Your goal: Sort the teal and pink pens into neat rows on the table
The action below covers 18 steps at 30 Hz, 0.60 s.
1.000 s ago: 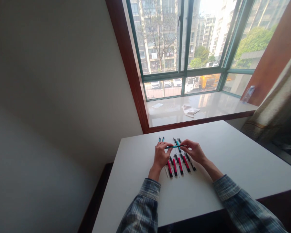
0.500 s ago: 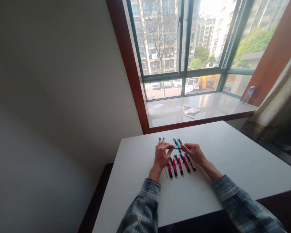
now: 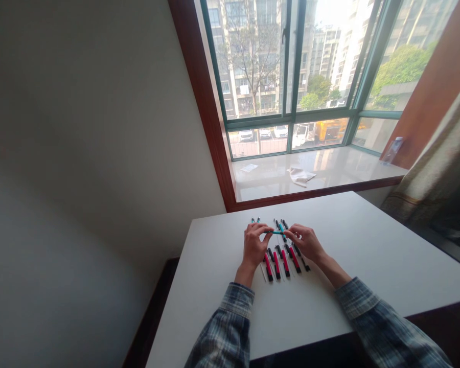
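Observation:
Between my two hands a teal pen [image 3: 276, 232] is held level above the white table [image 3: 222, 296]. My left hand [image 3: 256, 245] is closed on its left end, thumb against fingertips. My right hand [image 3: 305, 242] pinches the dark right end; the exact finger contact is small. Just below lie several red pen barrels [image 3: 285, 266] with black ends, in a slanting row, with black pen parts [image 3: 278, 250] and thin pale refills beside them. Behind the held pen is another teal barrel [image 3: 282, 231] among black parts. Two teal pens [image 3: 255, 220] lie past my left hand, partly hidden by it.
The table reaches the window ledge [image 3: 272, 186], where a crumpled white cloth [image 3: 301, 176], a paper piece [image 3: 249, 167] and a clear bottle [image 3: 393, 150] rest. A grey wall [image 3: 99, 153] rises at left; a curtain [image 3: 433, 143] hangs at right.
My right hand has shifted slightly left and its fingers have changed their grip at the pen's right end. My left hand stays nearly where it was.

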Each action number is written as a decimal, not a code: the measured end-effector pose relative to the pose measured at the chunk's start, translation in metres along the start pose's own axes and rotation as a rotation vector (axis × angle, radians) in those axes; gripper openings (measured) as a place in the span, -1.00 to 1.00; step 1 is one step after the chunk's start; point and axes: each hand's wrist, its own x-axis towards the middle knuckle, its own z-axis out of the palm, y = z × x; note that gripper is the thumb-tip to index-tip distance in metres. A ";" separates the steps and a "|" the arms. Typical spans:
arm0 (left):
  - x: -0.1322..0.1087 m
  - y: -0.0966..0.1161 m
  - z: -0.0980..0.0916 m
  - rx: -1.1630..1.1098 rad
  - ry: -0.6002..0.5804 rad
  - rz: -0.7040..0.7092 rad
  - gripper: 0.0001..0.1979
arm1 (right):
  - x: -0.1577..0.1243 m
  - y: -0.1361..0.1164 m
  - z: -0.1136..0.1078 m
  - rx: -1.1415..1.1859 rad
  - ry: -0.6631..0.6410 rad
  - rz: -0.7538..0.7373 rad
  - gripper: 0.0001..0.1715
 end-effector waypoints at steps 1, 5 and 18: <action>0.001 -0.002 0.000 -0.038 0.041 -0.010 -0.79 | 0.000 0.000 -0.001 -0.008 0.035 0.000 -0.43; 0.003 -0.013 0.003 -0.228 0.183 -0.149 -0.61 | 0.000 0.000 -0.004 -0.001 0.166 0.025 -0.50; 0.001 -0.007 0.003 -0.436 0.155 -0.265 -0.60 | 0.000 -0.002 -0.003 0.037 0.183 0.040 -0.50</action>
